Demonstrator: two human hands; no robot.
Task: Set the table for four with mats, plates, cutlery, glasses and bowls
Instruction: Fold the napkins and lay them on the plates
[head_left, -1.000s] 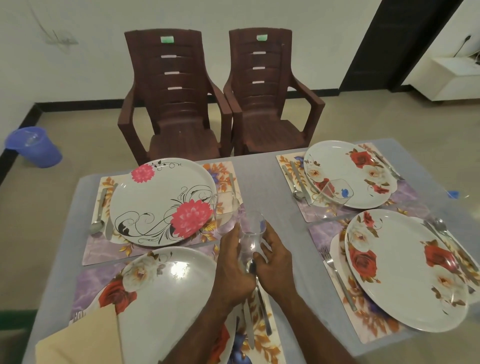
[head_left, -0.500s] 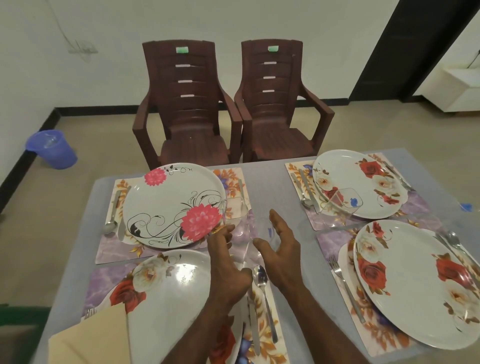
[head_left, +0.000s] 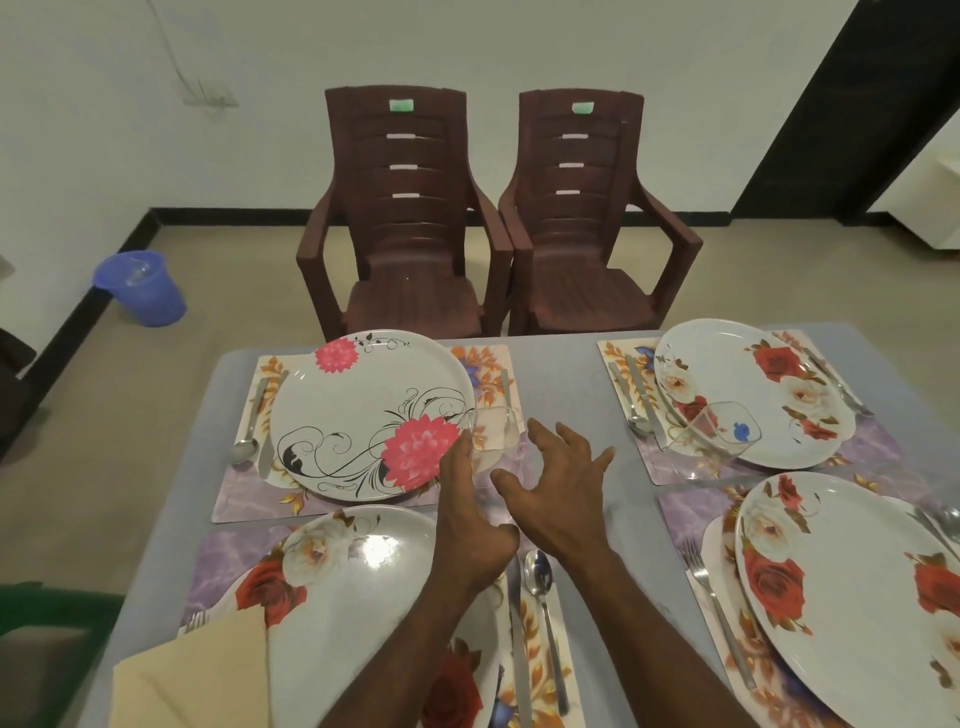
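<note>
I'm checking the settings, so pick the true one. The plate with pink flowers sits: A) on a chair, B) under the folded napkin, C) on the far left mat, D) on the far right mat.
C: the plate with pink flowers lies on the far left mat, in front of the left chair, with a spoon beside it.

My left hand covers part of the near-left plate, and my forearm hides more of its rim, while a folded napkin covers its lower-left side down to the bottom edge. The near-right plate runs off the right edge, with the cutlery beyond it too cropped to name. Between my 2 hands the clear glass is so transparent and blurred that I cannot trace its outline.
</note>
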